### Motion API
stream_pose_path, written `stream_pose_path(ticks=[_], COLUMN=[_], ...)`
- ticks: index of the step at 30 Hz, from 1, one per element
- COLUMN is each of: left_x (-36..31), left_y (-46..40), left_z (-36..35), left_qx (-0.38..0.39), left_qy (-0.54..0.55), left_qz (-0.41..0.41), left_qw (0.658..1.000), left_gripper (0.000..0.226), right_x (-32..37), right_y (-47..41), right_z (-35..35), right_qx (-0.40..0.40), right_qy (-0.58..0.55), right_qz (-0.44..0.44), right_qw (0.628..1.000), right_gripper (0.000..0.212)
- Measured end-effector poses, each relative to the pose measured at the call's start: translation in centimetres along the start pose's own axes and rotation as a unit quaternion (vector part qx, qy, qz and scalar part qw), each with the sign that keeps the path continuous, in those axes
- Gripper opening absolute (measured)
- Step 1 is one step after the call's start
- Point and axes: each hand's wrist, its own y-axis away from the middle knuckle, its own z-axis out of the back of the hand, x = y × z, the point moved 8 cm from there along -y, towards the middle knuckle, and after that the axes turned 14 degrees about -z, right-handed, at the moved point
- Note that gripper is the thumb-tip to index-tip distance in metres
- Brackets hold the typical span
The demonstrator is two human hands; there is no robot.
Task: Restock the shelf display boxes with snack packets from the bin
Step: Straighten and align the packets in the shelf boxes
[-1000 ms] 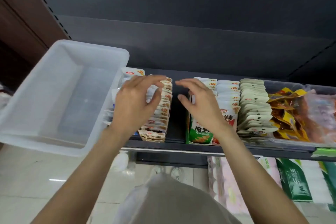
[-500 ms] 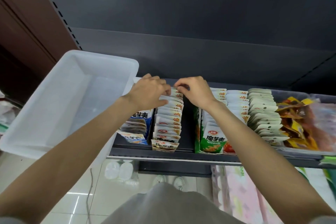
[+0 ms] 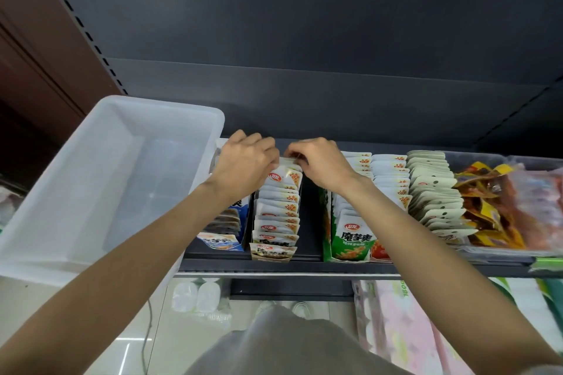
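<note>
The dark metal shelf (image 3: 274, 263) carries everything here, with a dark back panel behind it and pale floor tiles below. Resting on the shelf's left end, the translucent white plastic bin (image 3: 100, 192) juts out past the front edge and looks emptied; a knock from the left forearm could likely tip it off. Right of the bin stand the cardboard display boxes, and the middle row of white foil snack packets (image 3: 278, 207) is packed upright. At that row's back end, the left hand (image 3: 243, 166) and the right hand (image 3: 320, 164) meet, fingers curled and pinching the rearmost packet's top edge. Pushed too hard, the crowded row could buckle and spill its front packets off the shelf's edge; a loose pinch could let the rearmost packet slump behind.
</note>
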Motion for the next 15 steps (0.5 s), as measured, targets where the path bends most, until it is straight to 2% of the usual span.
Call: stream_pose_path(ticks=[3, 6, 8, 11, 15], left_x=[0.4, 0.7, 0.7, 0.6, -0.6], left_y=[0.3, 0.0, -0.2, -0.1, 1.2], left_z=[-0.2, -0.1, 0.1, -0.3, 0.5], left_qx=[0.005, 0.02, 0.021, 0.039, 0.018], left_qy=[-0.001, 0.013, 0.025, 0.04, 0.058], left_qz=[0.018, 0.029, 0.025, 0.028, 0.02], left_qw=[1.0, 0.999, 0.999, 0.998, 0.998], left_gripper=[0.011, 0.011, 0.011, 0.015, 0.031], right_x=[-0.1, 0.0, 0.1, 0.3, 0.4], right_y=[0.2, 0.8, 1.1, 1.1, 0.8], right_z=[0.1, 0.1, -0.3, -0.8, -1.8], right_qx=[0.013, 0.06, 0.081, 0.043, 0.046], right_qy=[-0.016, -0.057, -0.063, 0.011, 0.061], right_qz=[0.0, 0.004, 0.003, 0.011, 0.007], right_qw=[1.0, 0.997, 0.995, 0.999, 0.997], right_gripper=[0.028, 0.042, 0.035, 0.02, 0.028])
